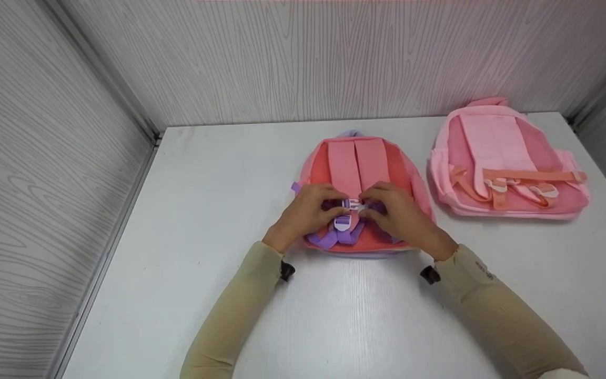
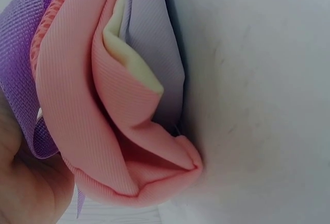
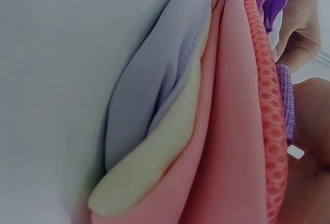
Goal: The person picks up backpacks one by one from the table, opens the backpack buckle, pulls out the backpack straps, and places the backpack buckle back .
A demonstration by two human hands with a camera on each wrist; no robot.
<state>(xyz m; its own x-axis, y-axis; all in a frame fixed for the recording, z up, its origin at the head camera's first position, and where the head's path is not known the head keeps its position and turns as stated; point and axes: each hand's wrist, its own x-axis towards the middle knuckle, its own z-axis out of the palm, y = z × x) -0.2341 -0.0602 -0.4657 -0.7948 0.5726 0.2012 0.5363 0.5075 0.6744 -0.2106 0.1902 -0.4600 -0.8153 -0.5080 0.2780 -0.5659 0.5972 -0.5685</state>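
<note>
A coral-pink backpack (image 1: 371, 158) lies on the table with its straps and back panel facing up. Over its middle, my left hand (image 1: 308, 210) pinches one half of a white side-release buckle (image 1: 353, 204) on a purple strap. From the other side my right hand (image 1: 400, 213) pinches the second half, mostly covered by the fingers. The halves are close together; whether they touch I cannot tell. Below the buckle sits a white strap adjuster (image 1: 342, 222) with loose purple webbing (image 1: 347, 236). In the left wrist view, purple webbing (image 2: 20, 54) runs beside the palm.
A lighter pink backpack (image 1: 497, 142) with an orange strap (image 1: 529, 176) lies to the right, straps up. The white table (image 1: 219, 210) meets wood-grain panels (image 1: 308, 58) at the back and on both sides.
</note>
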